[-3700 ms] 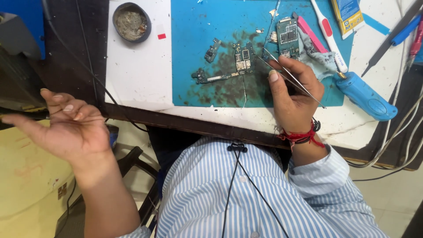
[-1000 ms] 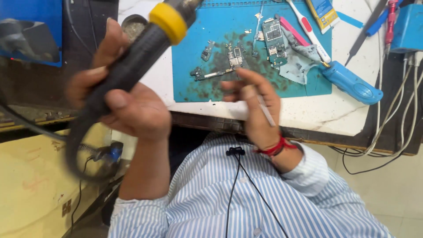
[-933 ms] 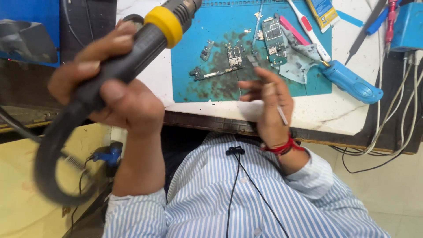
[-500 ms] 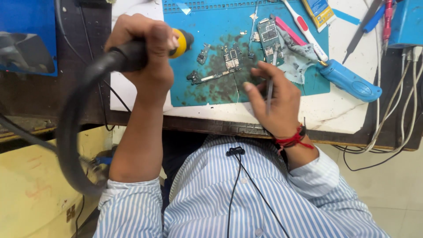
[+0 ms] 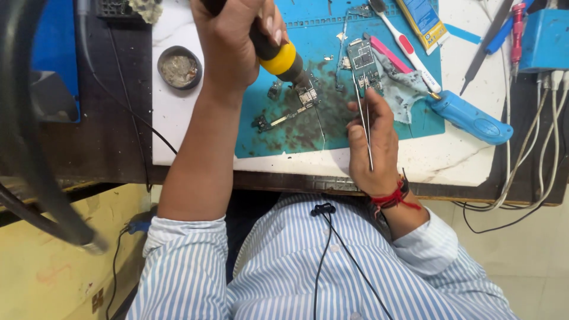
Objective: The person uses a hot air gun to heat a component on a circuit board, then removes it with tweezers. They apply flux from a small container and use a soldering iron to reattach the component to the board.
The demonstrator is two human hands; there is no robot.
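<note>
White-topped table [image 5: 178,130] with dark front edge; teal rectangular work mat [image 5: 302,133] flat on it, stained dark at centre; small round metal dish [image 5: 179,67] left of mat; blue plastic-handled tool [image 5: 468,117] at mat's right edge; blue box [image 5: 544,38] far right.

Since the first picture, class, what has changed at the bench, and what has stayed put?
The left hand, empty and out to the side at first, took up the hot-air handle and brought it down over the small board on the mat. The right hand kept its tweezers; the blue tool stayed put.
</note>
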